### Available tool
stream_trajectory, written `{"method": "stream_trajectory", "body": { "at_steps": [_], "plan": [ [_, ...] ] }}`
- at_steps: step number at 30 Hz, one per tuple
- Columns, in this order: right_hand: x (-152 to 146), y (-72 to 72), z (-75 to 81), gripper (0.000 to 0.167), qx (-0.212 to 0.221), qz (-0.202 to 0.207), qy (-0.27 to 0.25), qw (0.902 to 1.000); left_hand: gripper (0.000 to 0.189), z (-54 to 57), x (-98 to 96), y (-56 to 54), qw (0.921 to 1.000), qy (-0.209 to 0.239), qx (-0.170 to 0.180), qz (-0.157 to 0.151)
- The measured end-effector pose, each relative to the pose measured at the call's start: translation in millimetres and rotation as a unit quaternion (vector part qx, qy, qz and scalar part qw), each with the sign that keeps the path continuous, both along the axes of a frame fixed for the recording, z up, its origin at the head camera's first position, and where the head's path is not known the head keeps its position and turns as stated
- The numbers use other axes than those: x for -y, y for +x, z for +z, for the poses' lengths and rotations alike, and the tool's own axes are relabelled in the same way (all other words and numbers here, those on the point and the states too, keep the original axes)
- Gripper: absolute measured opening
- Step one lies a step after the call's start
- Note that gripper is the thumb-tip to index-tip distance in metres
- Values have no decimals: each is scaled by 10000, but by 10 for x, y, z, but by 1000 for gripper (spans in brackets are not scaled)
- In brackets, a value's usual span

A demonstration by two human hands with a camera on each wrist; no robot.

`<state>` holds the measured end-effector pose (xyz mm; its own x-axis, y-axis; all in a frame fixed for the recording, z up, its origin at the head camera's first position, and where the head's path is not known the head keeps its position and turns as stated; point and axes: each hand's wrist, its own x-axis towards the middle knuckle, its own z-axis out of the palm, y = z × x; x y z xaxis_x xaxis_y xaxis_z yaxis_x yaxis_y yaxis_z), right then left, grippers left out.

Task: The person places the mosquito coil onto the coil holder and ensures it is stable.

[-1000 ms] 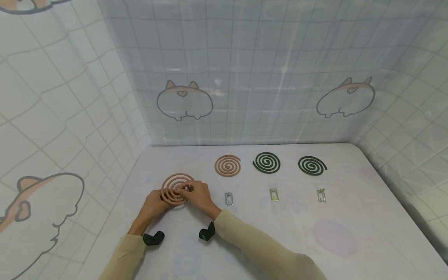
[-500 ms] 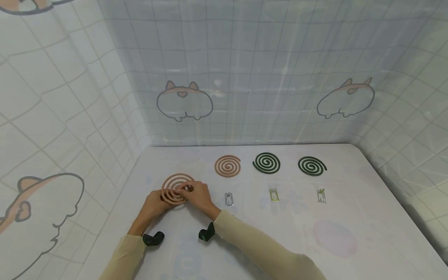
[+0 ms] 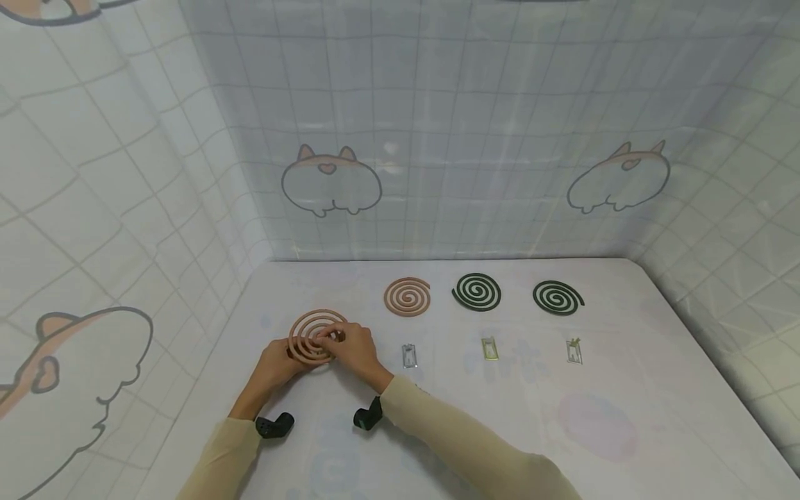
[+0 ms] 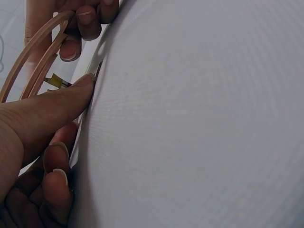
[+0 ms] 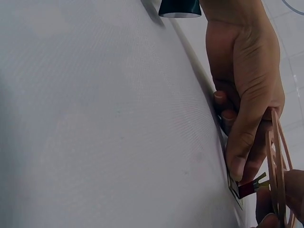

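Observation:
A brown mosquito coil (image 3: 298, 340) is tilted above the left part of the table, between both hands. My right hand (image 3: 359, 351) pinches it near its centre. Behind and below the coil, my left hand (image 3: 278, 362) is partly covered by its rings. In the right wrist view, the left thumb and fingers pinch a small metal coil stand (image 5: 233, 187) down at the tabletop. The stand's raised yellowish tip (image 4: 58, 80) reaches toward the coil rings in the left wrist view. Whether tip and coil touch, I cannot tell.
Along the back lie another brown coil (image 3: 407, 297) and two green coils (image 3: 476, 292) (image 3: 558, 298). In front of them are three small metal stands (image 3: 409, 355) (image 3: 490, 348) (image 3: 573, 351). Tile-patterned sheets (image 3: 437, 104) rise behind the white table (image 3: 500, 430) and at its sides.

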<state>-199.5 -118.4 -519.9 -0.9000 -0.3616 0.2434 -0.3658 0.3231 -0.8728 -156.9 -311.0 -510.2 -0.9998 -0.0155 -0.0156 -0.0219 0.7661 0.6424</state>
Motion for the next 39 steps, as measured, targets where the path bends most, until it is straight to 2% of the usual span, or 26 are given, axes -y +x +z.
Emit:
{"method": "stream_trajectory", "body": {
  "at_steps": [7,13,26,32,39],
  "plan": [
    [41,78,48,15,95,-218,-92,9997,46,-2,11,9,9998,102,150,111],
    [89,108,13,15,185,-454,-93,9988,45,-27,14,21,9991,299,216,202],
    [67,117,22,16,102,-365,-172,9991,43,-15,3,20,9996,161,161,172],
    [53,129,33,17,48,-345,-153,9993,36,-32,14,4,9992,219,209,261],
    [44,113,22,17,27,-297,-132,9995,36,-16,8,-5,9994,204,184,222]
  ]
}}
